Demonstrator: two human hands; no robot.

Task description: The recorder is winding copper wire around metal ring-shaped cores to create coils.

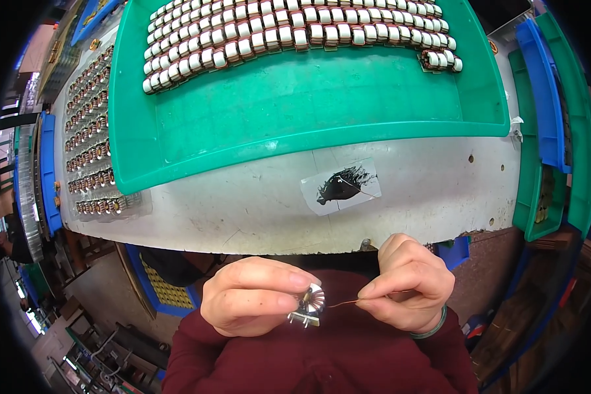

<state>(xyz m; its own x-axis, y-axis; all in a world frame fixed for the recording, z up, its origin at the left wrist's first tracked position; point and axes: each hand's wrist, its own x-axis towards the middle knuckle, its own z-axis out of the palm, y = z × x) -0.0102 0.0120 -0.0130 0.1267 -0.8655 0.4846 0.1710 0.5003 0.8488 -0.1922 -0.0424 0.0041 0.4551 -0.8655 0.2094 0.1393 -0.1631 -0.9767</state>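
My left hand (253, 297) is closed on a small ring-shaped wire-wound coil (313, 300), with its fingertips along the coil's left side. The coil has a white part at its top and a small base with metal pins pointing down. A thin copper-coloured wire (343, 303) runs from the coil toward the right. Thumb and forefinger of my right hand (408, 285) pinch that wire near its far end. Both hands are in front of the table's near edge, close to my body.
A large green tray (256, 150) on the white table (420, 174) holds rows of white-topped coils (262, 41). Left of it, more coils (95, 157) sit in rows on a clear sheet. A white card (315, 202) carries a black smear. Blue and green bins (542, 226) stand right.
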